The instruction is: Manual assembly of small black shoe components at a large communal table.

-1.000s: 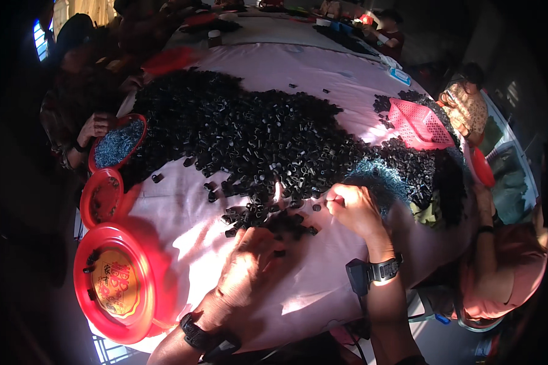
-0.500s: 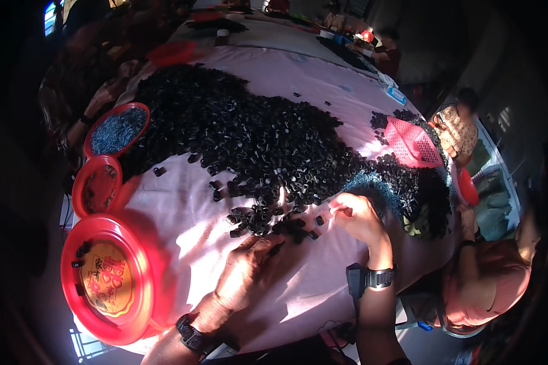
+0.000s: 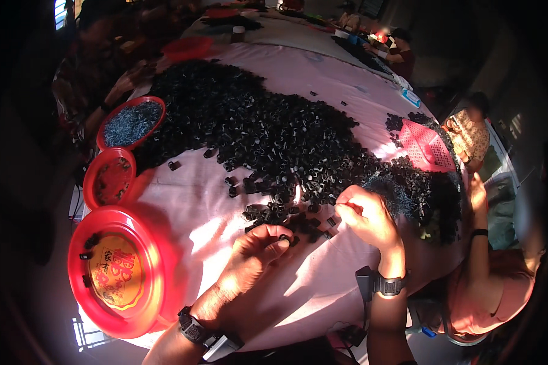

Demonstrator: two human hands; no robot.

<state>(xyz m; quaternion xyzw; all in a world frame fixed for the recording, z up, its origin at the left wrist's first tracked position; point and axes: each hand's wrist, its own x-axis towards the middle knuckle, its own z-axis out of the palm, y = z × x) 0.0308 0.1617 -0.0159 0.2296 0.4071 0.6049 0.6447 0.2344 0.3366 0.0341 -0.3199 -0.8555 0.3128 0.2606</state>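
A large heap of small black plastic pieces (image 3: 256, 121) spreads across the pink cloth, several loose ones lying at its near edge. My left hand (image 3: 252, 258) is closed just in front of these, pinching one small black piece (image 3: 284, 238) between thumb and forefinger. To its right, my right hand (image 3: 371, 220) is raised over the cloth with thumb and forefinger pressed together. Whatever those fingers hold, if anything, is too small to make out. Right behind this hand lies a pile of thin bluish-grey metal bits (image 3: 393, 193), partly covered by it.
Along the left stand a red bowl of metal bits (image 3: 134, 125), a smaller red dish (image 3: 109, 177) and a large red plate (image 3: 155, 274) with a few black pieces. A pink perforated basket (image 3: 426, 146) lies at the right. Co-workers sit around the cloth-covered table (image 3: 310, 292).
My left thumb and forefinger have come up with the black piece, which now shows clearly. My right hand keeps its pinch beside the metal bits. The whole view has shifted slightly.
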